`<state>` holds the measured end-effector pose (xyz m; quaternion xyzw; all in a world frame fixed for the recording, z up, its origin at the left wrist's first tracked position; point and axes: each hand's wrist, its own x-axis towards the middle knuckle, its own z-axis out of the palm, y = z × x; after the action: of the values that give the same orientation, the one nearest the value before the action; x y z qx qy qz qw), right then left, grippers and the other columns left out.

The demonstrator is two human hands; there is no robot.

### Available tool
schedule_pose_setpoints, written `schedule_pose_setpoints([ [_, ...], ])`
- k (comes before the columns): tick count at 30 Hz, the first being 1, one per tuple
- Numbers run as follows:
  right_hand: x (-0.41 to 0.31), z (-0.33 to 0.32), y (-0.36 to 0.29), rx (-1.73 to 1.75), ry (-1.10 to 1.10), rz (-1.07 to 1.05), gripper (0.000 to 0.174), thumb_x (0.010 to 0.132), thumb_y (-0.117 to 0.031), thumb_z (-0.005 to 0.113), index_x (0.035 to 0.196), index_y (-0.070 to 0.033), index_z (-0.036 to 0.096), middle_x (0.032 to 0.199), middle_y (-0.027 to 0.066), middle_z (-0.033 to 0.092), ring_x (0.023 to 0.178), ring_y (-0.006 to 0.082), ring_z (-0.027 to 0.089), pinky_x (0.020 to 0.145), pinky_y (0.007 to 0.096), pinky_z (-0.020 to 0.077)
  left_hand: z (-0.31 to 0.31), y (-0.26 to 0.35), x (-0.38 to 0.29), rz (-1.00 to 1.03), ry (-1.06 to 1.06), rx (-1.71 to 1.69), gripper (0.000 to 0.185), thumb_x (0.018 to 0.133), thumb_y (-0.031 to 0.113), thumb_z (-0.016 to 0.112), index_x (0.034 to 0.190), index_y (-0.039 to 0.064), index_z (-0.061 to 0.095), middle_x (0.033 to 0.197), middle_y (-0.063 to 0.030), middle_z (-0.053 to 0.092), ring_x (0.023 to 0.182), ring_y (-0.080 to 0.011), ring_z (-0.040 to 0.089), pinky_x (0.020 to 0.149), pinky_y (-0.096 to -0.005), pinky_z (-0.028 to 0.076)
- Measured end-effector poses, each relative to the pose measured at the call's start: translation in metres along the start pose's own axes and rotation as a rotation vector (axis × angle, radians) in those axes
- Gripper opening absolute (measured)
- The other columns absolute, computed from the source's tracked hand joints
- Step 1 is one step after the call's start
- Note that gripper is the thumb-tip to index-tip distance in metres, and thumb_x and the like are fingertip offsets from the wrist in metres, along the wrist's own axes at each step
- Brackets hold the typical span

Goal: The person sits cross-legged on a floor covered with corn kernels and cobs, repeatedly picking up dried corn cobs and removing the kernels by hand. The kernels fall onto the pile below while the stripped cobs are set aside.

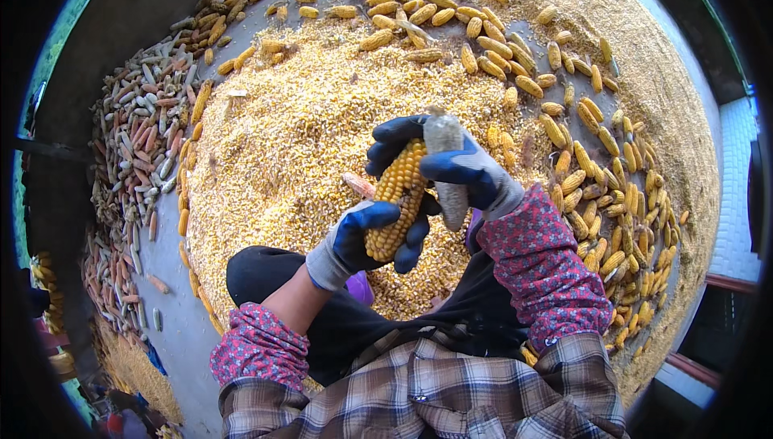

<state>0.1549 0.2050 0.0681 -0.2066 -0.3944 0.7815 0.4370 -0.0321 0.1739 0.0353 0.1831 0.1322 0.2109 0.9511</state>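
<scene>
My left hand (368,239), in a grey glove with blue coating, grips an ear of yellow corn (395,203), which stands tilted and shows a dark gap among its kernels. In my right hand (468,173), gloved the same way, is a bare pale corncob (445,137), held upright against the ear's right side. Some of its fingers reach behind the ear, partly hidden. Just left of the ear, a reddish bare cob (359,185) lies on the heap of loose kernels (272,155) between and beyond my knees.
Many unshelled ears (628,215) curve around the heap at the right and top. Bare cobs (139,131) are piled at the left on the grey floor (181,318). More kernels (670,107) spread along the far right.
</scene>
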Motion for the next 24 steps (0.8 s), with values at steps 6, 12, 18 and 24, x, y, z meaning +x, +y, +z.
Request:
schedule_pose_setpoints([
  [6, -0.001, -0.007, -0.001, -0.004, -0.118, -0.014, 0.041, 0.075, -0.01, 0.069, 0.112, 0.003, 0.057, 0.103, 0.0143, 0.063, 0.099, 0.0235, 0.06, 0.09, 0.0358, 0.0454, 0.023, -0.001, -0.008, -0.111, 0.027, -0.074, 0.062, 0.076, 0.038, 0.06, 0.122, -0.001, 0.045, 0.077, -0.0107, 0.058, 0.053, -0.0193, 0.057, 0.046, -0.0284, 0.047],
  [12, -0.008, 0.001, 0.007, -0.166, 0.033, 0.037, 0.026, 0.079, -0.007, 0.067, 0.102, 0.003, 0.061, 0.095, 0.0117, 0.065, 0.091, 0.0198, 0.063, 0.085, 0.0337, 0.0484, 0.013, -0.009, -0.005, -0.058, 0.145, 0.153, 0.049, 0.077, 0.025, 0.063, 0.116, -0.002, 0.05, 0.084, -0.011, 0.06, 0.06, -0.0194, 0.06, 0.051, -0.0291, 0.047],
  [18, -0.008, -0.016, 0.032, -0.071, 0.242, 0.126, 0.025, 0.08, -0.005, 0.064, 0.102, 0.006, 0.058, 0.087, 0.0153, 0.066, 0.083, 0.0241, 0.066, 0.079, 0.034, 0.0525, -0.008, -0.025, 0.008, -0.059, 0.369, 0.311, 0.046, 0.075, 0.026, 0.066, 0.11, -0.002, 0.051, 0.08, -0.0121, 0.062, 0.066, -0.0216, 0.062, 0.06, -0.0321, 0.051],
  [24, -0.002, -0.02, 0.061, -0.464, 0.463, 0.24, 0.017, 0.077, -0.005, 0.065, 0.091, 0.003, 0.061, 0.077, 0.0083, 0.065, 0.071, 0.0164, 0.064, 0.068, 0.03, 0.0522, -0.02, -0.051, 0.021, 0.051, 0.746, 0.868, 0.034, 0.07, 0.007, 0.073, 0.098, 0.001, 0.055, 0.077, -0.0059, 0.064, 0.061, -0.0141, 0.062, 0.054, -0.0286, 0.052],
])
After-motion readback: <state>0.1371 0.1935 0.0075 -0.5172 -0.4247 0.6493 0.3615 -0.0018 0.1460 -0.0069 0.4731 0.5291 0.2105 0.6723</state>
